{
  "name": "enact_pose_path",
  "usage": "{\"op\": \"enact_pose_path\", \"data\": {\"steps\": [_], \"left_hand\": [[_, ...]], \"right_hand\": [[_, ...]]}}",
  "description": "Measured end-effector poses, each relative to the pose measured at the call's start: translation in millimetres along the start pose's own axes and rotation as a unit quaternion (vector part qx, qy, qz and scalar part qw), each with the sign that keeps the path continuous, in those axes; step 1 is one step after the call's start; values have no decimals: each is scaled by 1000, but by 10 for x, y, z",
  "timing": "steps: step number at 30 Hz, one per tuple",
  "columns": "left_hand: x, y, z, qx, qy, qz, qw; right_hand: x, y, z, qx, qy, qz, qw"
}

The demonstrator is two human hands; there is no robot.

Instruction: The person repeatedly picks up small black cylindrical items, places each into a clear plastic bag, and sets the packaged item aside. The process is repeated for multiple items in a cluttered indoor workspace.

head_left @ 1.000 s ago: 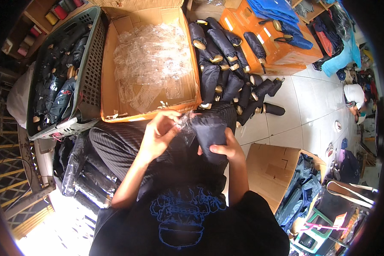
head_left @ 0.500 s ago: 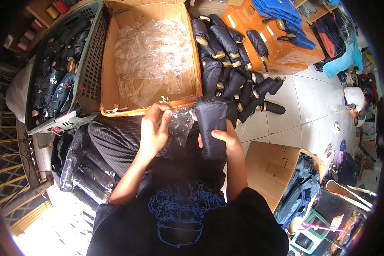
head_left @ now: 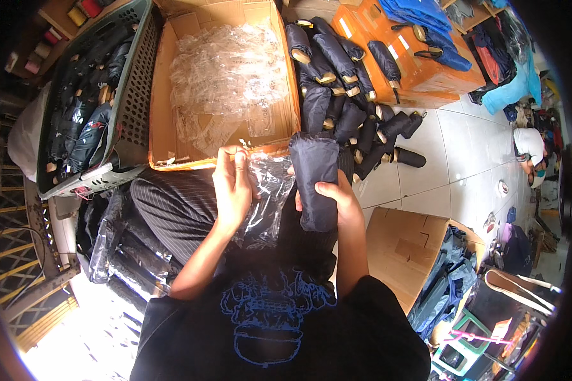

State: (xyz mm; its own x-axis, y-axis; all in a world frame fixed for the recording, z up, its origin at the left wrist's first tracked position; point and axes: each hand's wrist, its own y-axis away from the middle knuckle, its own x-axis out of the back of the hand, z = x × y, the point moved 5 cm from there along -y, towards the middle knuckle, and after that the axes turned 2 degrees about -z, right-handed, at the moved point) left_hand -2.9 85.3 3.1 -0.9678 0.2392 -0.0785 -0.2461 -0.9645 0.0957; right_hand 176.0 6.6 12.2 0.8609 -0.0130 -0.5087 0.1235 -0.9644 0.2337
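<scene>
Over your striped trousers, your left hand pinches a clear plastic sleeve between its fingers; your right hand curls its fingers round a dark cylindrical bundle.

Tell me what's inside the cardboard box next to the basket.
Crumpled clear plastic lies in the box. It covers much of the bottom; anything beneath the heap cannot be made out.

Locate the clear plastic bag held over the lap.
In the head view, near the middle, the clear plastic bag hangs from the left hand, just left of the dark roll in the right hand, nearer the person than the open carton.
</scene>
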Motion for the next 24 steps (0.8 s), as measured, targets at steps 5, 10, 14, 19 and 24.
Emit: {"op": "enact_pose_path", "data": {"steps": [5,10,14,19,24], "left_hand": [[-139,-19,-22,32,-50,-131,990],[-79,-113,7,10,81,-81,993],[-36,-124,165,25,128,-41,991],[-26,58,-55,102,58,-144,983],[88,27,-180,57,116,-124,984]], "right_hand": [[9,-13,70,-8,-5,3,1000],[-22,90,148,-70,41,-107,991],[-72,123,191,-102,78,-59,990],[9,146,220,-61,20,-10,998],[-26,131,201,-44,-1,-39,998]]}}
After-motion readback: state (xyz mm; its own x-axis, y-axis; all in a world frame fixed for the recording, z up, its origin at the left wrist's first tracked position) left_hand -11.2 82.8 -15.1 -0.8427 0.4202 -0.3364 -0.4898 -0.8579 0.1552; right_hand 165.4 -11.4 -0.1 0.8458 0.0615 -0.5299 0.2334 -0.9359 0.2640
